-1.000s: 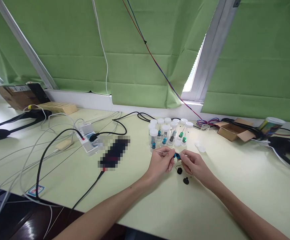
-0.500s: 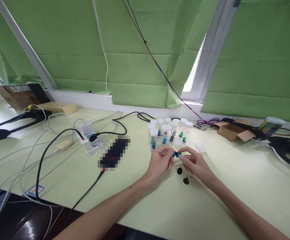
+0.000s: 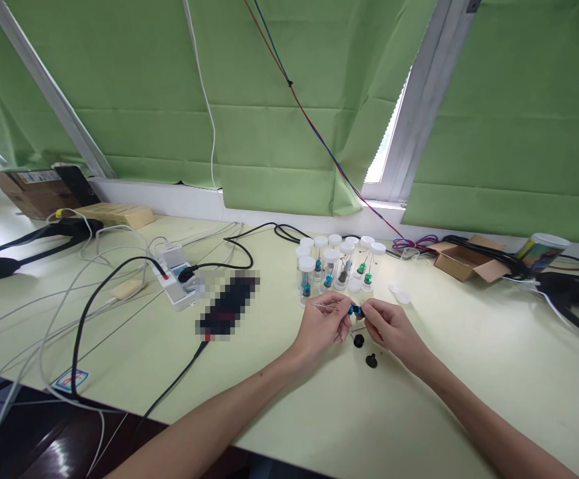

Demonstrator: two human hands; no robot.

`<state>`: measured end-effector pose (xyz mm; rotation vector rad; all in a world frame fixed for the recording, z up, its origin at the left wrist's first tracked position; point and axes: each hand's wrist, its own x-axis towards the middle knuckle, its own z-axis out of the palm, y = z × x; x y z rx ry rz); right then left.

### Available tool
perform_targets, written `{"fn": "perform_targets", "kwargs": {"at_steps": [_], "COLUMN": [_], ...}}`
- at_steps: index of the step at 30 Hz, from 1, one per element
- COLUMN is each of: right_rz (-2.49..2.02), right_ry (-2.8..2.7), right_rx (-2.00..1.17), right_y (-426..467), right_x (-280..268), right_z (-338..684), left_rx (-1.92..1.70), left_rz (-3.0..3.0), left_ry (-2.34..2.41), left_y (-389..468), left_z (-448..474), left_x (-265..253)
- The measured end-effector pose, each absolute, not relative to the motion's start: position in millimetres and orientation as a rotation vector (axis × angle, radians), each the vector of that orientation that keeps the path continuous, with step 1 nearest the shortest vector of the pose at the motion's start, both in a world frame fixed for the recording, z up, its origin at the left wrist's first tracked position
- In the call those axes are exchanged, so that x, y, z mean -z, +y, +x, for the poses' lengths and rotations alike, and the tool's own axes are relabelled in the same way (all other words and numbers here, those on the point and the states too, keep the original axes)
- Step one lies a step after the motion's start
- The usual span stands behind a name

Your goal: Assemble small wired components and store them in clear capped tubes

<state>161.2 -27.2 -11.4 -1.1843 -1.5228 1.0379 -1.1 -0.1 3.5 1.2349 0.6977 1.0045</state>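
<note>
Since the frame half a second ago, the right hand (image 3: 389,324) has sunk slightly, and the small blue part (image 3: 352,310) has shifted a touch rightward. Both hands pinch this part right of the frame's centre; the left hand (image 3: 322,318) also has a thin rod (image 3: 324,305) running back over its fingers. The part looks light and stiff, probably smooth enough to slip, so its two ends seem the best hold; the rod could bend. Capped tubes (image 3: 330,266) stand just beyond the knuckles, easily knocked. A black knob (image 3: 359,340) and black disc (image 3: 371,360) lie below. Room opens across the worktop (image 3: 469,359) toward the lower right, above its front edge.
</note>
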Motion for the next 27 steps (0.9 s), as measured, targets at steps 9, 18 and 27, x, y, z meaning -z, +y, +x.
{"fn": "perform_targets", "kwargs": {"at_steps": [9, 18, 27], "right_rz": [-1.214, -1.159, -1.219], "right_ry": [-1.499, -1.548, -1.536], "right_rx": [-1.032, -1.077, -1.053], "right_y": [-29.7, -31.8, -28.3], "right_x": [8.6, 7.8, 12.5], "right_z": [161.3, 161.7, 161.1], "left_rx": [-1.029, -1.001, -0.964], "left_rz": [1.215, 1.241, 1.256], "left_ry": [0.696, 0.684, 0.674], "left_y": [-0.4, -2.2, -3.5], "left_z": [-1.3, -1.6, -1.0], "left_x": [-2.8, -5.8, -7.9]}}
